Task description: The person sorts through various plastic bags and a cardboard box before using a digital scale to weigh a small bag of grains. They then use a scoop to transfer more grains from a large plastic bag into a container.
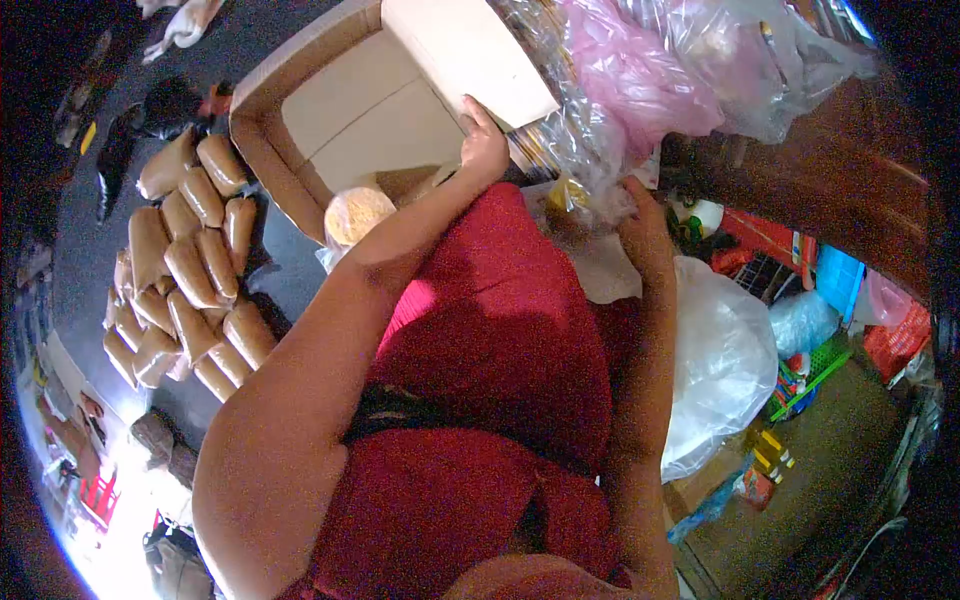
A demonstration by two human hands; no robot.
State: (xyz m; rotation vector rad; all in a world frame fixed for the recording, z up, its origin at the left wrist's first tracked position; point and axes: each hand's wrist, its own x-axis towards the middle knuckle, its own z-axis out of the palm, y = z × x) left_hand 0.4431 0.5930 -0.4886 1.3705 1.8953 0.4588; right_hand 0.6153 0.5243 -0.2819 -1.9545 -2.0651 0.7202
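Observation:
My left hand (485,150) is at the near right side of an open cardboard box (350,105), with fingers over its edge and the rest wrapped around the wall. A cardboard flap (465,50) stands folded out just above that hand. My right hand (645,228) is closed on the gathered end of a clear plastic bag (605,205), with something yellowish (568,195) showing through beside the fingers. Past my left forearm, a round, clear-wrapped pack with pale orange contents (360,215) stands close to the box's near corner.
Many brown filled plastic packs (190,265) are piled on the dark surface at left. Pink and clear plastic bags (645,75) lie at the upper right. A large white plastic bag (720,365) bulges beside my right forearm, with a green basket (812,375) beyond.

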